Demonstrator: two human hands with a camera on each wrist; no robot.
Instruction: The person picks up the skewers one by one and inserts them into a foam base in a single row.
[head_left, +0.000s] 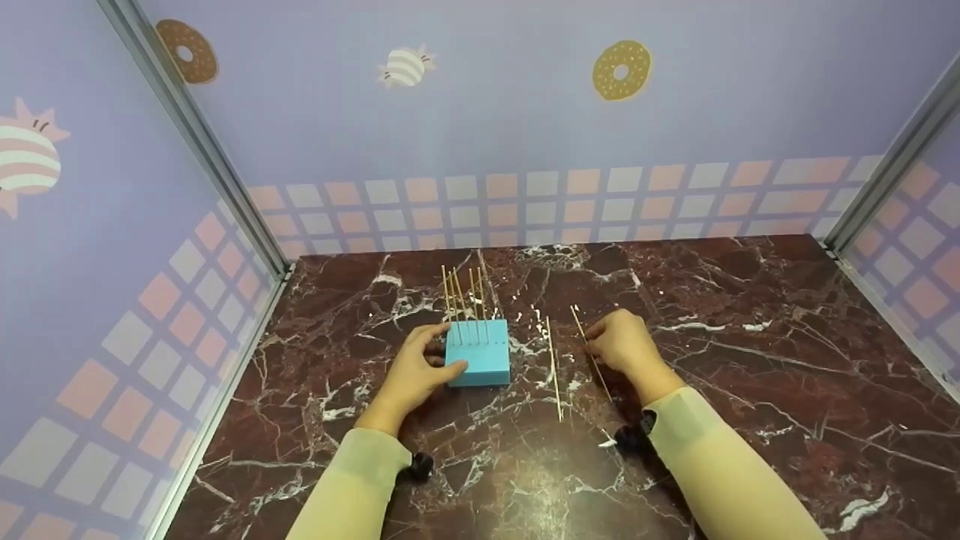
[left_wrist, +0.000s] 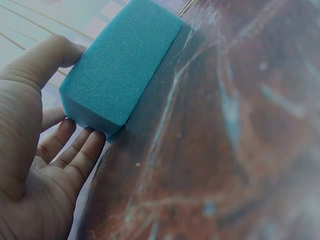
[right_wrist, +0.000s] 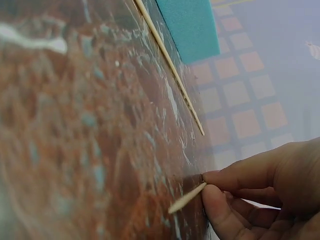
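My left hand (head_left: 411, 367) grips a light blue foam block (head_left: 480, 364) from its left side. The thumb lies on the top face, and the other fingers bend along the side, as the left wrist view (left_wrist: 50, 150) shows. Several thin wooden sticks (head_left: 451, 292) stand upright in the block, in its left part; small holes show to their right. Over to the right, my right hand (head_left: 624, 341) pinches another wooden stick (head_left: 578, 321) between thumb and forefinger, close over the tabletop. Between that hand and the block, a thin wooden stick (head_left: 553, 367) lies on the table.
The table (head_left: 750, 375) has a dark red marbled top with white veins. Small white bits are scattered to the right of the block. A patterned purple back wall (head_left: 510, 112) and side walls with metal corner posts close in the work area.
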